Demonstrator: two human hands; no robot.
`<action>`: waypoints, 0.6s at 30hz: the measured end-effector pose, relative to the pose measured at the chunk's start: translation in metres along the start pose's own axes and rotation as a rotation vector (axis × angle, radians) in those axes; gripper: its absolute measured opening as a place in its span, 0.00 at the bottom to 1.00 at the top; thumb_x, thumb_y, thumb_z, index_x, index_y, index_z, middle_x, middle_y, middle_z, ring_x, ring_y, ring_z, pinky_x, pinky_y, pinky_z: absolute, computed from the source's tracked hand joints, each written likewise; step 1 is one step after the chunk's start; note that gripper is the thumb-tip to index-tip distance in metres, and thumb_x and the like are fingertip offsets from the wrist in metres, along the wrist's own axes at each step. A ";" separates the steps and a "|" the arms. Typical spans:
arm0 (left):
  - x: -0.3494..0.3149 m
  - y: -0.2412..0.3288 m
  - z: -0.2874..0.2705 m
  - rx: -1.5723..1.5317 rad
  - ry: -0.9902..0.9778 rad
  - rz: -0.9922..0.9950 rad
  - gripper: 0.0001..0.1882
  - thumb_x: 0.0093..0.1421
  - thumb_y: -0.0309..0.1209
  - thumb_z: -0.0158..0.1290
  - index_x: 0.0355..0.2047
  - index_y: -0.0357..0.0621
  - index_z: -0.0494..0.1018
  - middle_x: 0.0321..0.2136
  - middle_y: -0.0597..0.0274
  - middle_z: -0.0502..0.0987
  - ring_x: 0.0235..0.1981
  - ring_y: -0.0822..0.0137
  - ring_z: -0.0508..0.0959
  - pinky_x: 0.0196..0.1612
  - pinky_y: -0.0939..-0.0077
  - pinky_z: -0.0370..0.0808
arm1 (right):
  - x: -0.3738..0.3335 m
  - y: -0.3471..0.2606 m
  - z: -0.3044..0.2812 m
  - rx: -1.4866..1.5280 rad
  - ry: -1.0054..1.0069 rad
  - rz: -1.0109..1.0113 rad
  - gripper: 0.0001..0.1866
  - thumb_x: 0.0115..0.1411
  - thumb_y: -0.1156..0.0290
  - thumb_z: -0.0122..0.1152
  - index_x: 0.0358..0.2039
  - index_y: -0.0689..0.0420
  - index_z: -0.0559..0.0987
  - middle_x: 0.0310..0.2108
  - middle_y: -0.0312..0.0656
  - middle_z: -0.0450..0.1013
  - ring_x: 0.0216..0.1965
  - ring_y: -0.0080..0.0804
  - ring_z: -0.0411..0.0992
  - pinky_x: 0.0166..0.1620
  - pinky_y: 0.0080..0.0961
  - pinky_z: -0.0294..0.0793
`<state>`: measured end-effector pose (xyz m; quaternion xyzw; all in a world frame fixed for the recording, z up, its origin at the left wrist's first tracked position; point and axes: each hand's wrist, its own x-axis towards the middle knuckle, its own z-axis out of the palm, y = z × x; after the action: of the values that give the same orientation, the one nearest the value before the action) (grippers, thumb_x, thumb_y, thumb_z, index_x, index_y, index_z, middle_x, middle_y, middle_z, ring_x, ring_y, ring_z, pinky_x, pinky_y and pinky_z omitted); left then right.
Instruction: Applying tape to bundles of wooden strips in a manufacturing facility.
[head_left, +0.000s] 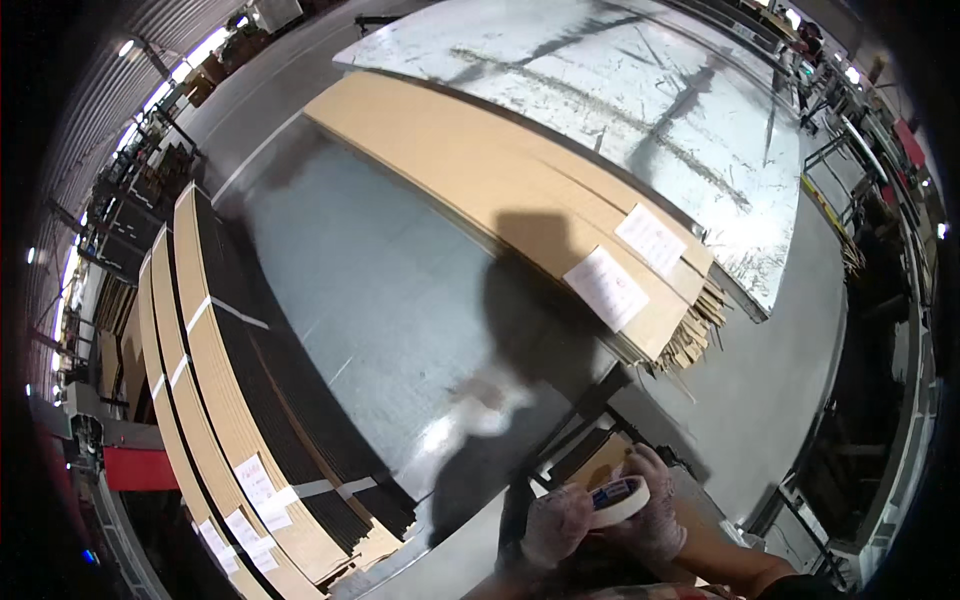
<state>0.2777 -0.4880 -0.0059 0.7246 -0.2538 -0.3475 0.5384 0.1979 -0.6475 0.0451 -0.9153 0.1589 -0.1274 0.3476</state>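
Low in the picture, in front of my body, I hold a roll of white tape (pixel 624 510) with a blue-printed core. My left hand (pixel 556 526), in a pale glove, is closed at the roll's left edge. From the right side, my gloved right hand (pixel 658 512) curls its fingers around the roll. Just beyond my hands is a grey metal-topped table (pixel 380 290). Along its far side lies a long stack of brown cardboard strips (pixel 430 140), and two white paper sheets (pixel 606 288) with handwriting rest on the near end of that stack.
Bundles of long cardboard strips (pixel 215 385), bound with white bands, stand along the table's left side with paper labels on them. A scuffed white-topped table (pixel 640 90) is beyond the stack. Grey floor (pixel 790 370) lies to the right, with metal racks past it.
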 end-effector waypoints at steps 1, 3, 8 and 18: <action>0.005 0.004 0.012 0.080 0.111 -0.019 0.21 0.62 0.45 0.47 0.44 0.41 0.74 0.30 0.51 0.77 0.29 0.56 0.79 0.32 0.66 0.72 | 0.017 -0.011 -0.019 0.010 0.008 -0.017 0.37 0.36 0.61 0.71 0.47 0.59 0.66 0.50 0.56 0.63 0.47 0.51 0.67 0.44 0.46 0.67; 0.017 0.020 0.014 0.126 0.154 -0.045 0.21 0.62 0.44 0.47 0.48 0.42 0.71 0.30 0.49 0.78 0.30 0.54 0.79 0.33 0.65 0.73 | 0.033 -0.022 -0.053 0.149 -0.127 -0.364 0.27 0.45 0.64 0.69 0.45 0.59 0.72 0.43 0.52 0.70 0.42 0.47 0.71 0.44 0.41 0.69; 0.025 0.010 0.014 0.490 0.222 0.028 0.23 0.62 0.42 0.49 0.54 0.44 0.66 0.31 0.48 0.79 0.32 0.53 0.80 0.36 0.67 0.75 | 0.094 0.048 -0.069 -0.394 -0.927 -0.343 0.10 0.54 0.63 0.54 0.31 0.50 0.81 0.32 0.40 0.78 0.33 0.37 0.76 0.37 0.35 0.73; -0.020 -0.067 0.089 -0.641 0.481 -0.195 0.39 0.51 0.48 0.61 0.57 0.43 0.58 0.47 0.60 0.68 0.47 0.66 0.69 0.47 0.66 0.71 | -0.044 0.112 -0.089 0.295 -0.571 0.188 0.26 0.54 0.55 0.64 0.47 0.60 0.73 0.42 0.48 0.73 0.48 0.34 0.69 0.53 0.31 0.66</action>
<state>0.1960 -0.5073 -0.0815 0.6016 0.0702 -0.2791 0.7452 0.1047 -0.7629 0.0286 -0.8352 0.1187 0.1451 0.5170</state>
